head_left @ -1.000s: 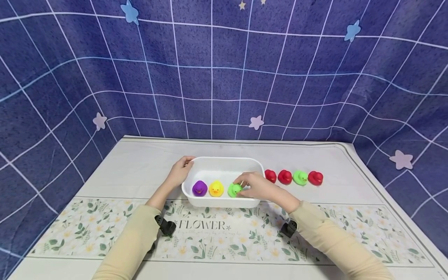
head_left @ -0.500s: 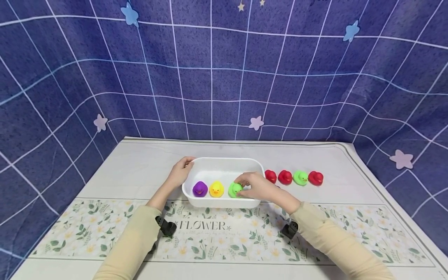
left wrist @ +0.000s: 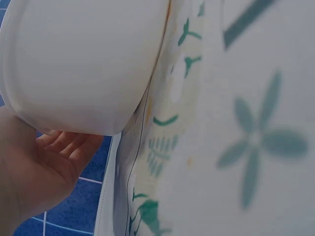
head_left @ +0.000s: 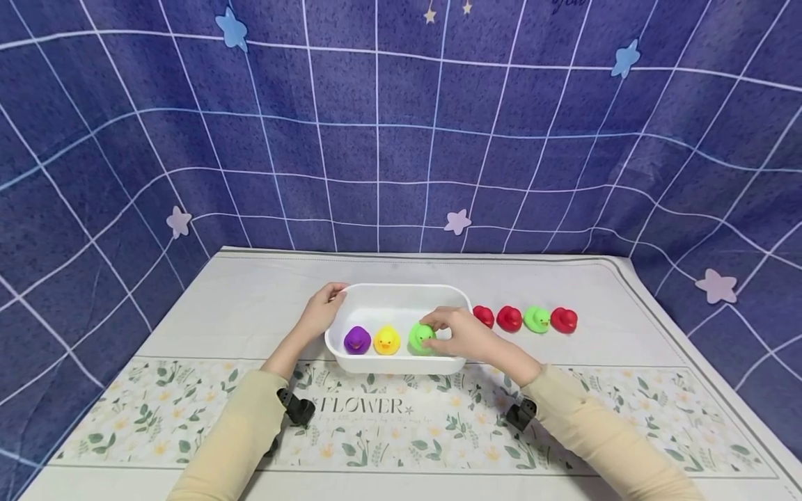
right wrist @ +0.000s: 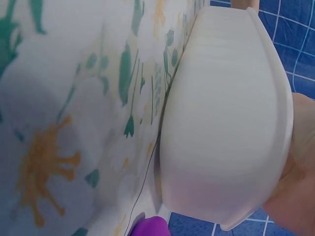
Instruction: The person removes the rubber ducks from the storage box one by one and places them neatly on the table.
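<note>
The right forearm is slanting in from the lower right in a beige sleeve (head_left: 601, 424), and the right hand (head_left: 464, 334) is arching over the near right rim of a white tub (head_left: 397, 364), its thumb and fingers pinching a green duck (head_left: 420, 339). That duck is sitting inside the tub by the near wall, right of a yellow duck (head_left: 386, 341) and, farther left, a purple duck (head_left: 357, 341). The left forearm is angling up from the lower left, and the left hand (head_left: 319, 312) is holding the tub's left end, its thumb lying over the rim and its fingers bending along the outer wall. Between the arms, large capitals on the tablecloth (head_left: 269, 278) are spelling "FLOWER" (head_left: 362, 406), with a line running beneath, too small to read. At the top of the blue curtain (head_left: 351, 156), dark cursive is running off the edge. Right of the tub, three red ducks (head_left: 509, 319) and a second green duck (head_left: 537, 319) are standing in a row.
</note>
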`<action>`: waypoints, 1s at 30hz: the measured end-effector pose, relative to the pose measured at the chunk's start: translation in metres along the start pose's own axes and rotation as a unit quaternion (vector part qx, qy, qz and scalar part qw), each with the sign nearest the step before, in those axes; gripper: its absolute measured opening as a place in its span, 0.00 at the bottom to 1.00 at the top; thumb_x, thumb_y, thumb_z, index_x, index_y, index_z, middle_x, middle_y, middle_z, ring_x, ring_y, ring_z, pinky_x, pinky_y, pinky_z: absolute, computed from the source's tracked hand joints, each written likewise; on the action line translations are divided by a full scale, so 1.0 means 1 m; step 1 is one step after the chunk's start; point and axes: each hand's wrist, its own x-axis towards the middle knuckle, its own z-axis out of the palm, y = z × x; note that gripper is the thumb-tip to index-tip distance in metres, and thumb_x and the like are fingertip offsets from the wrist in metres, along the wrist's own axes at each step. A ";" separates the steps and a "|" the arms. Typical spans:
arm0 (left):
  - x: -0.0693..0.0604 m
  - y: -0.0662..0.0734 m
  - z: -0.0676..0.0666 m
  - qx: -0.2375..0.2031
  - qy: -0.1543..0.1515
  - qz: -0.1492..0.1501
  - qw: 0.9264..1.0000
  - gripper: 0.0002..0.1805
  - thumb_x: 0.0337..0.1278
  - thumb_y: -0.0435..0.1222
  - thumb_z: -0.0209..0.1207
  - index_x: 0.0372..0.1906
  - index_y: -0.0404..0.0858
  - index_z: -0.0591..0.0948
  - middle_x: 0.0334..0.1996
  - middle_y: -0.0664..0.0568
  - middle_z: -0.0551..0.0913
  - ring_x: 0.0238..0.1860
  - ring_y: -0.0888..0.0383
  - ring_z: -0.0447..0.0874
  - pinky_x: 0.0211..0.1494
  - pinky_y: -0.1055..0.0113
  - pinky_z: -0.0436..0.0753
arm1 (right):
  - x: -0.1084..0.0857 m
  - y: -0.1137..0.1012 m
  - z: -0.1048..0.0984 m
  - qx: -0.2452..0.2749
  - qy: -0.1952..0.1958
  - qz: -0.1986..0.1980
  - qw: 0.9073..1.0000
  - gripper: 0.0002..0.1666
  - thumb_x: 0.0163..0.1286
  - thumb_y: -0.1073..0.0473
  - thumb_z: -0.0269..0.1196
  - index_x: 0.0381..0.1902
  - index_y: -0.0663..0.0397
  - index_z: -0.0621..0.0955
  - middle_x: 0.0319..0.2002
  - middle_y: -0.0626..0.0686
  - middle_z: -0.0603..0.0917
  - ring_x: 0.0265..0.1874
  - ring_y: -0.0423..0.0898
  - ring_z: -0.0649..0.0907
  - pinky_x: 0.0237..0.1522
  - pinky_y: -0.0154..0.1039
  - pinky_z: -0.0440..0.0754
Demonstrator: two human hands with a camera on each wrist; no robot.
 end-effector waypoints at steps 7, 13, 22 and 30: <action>0.001 0.004 -0.001 -0.009 0.006 0.004 1.000 0.19 0.71 0.37 0.44 0.60 0.32 0.71 0.55 0.36 0.76 0.57 0.43 0.74 0.61 0.52 0.74 | -0.002 -0.003 -0.010 -0.005 0.034 -0.028 0.999 0.23 0.58 0.54 0.69 0.50 0.57 0.81 0.41 0.49 0.84 0.40 0.46 0.82 0.44 0.44 0.83; 0.000 0.006 -0.002 -0.011 0.004 0.004 1.000 0.19 0.70 0.36 0.44 0.60 0.31 0.71 0.55 0.35 0.76 0.56 0.43 0.74 0.61 0.53 0.74 | -0.006 -0.004 -0.016 -0.012 0.046 -0.036 0.998 0.22 0.59 0.53 0.68 0.50 0.56 0.81 0.42 0.49 0.84 0.41 0.43 0.82 0.45 0.44 0.83; -0.002 0.006 -0.001 -0.020 0.007 0.013 1.000 0.19 0.69 0.33 0.45 0.60 0.29 0.70 0.54 0.34 0.76 0.55 0.42 0.75 0.59 0.53 0.76 | -0.013 -0.002 -0.026 -0.014 0.069 -0.047 0.996 0.22 0.57 0.55 0.69 0.49 0.59 0.82 0.40 0.51 0.85 0.39 0.45 0.83 0.44 0.45 0.83; -0.004 0.005 0.000 -0.021 0.003 0.018 1.000 0.19 0.69 0.33 0.45 0.60 0.30 0.70 0.56 0.34 0.75 0.57 0.41 0.74 0.60 0.53 0.76 | -0.025 -0.002 -0.035 -0.029 0.078 -0.047 0.995 0.23 0.58 0.54 0.69 0.49 0.58 0.82 0.42 0.51 0.85 0.40 0.45 0.84 0.38 0.41 0.84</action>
